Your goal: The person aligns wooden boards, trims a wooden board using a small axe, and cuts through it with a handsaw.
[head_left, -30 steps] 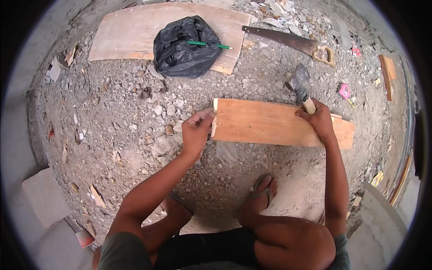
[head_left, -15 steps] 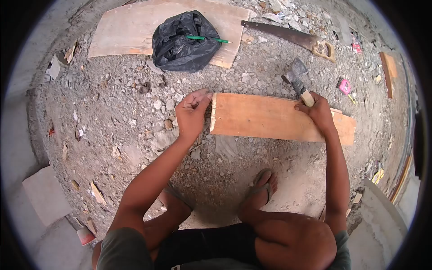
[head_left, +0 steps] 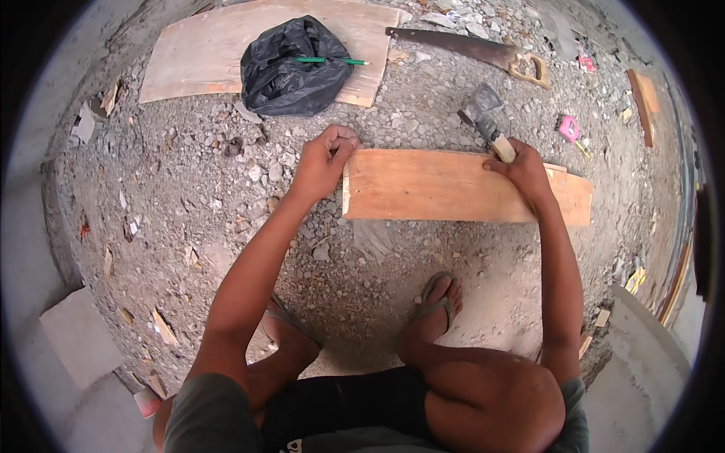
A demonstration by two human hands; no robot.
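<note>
A long plywood board [head_left: 423, 185] lies across the rubble in front of me, with another strip of wood [head_left: 574, 196] showing beneath its right end. My left hand [head_left: 326, 160] is at the board's far left corner, thumb and fingers pinched together; what they hold, if anything, is too small to make out. My right hand [head_left: 522, 175] is closed around the wooden handle of a hatchet [head_left: 483, 109] and rests over the right part of the board. The hatchet's broad metal head points away from me, beyond the board's far edge.
Beyond the board, a black plastic bag [head_left: 291, 83] with a green pencil [head_left: 332, 60] on it lies on a plywood sheet [head_left: 196, 60]. A handsaw [head_left: 468, 49] and a pink tape measure [head_left: 569, 128] lie on the gravel. A wood offcut [head_left: 643, 106] is at the far right.
My left hand has shifted slightly from beside the board's left end onto its far corner. The right hand keeps its grip on the hatchet. The view has moved a little.
</note>
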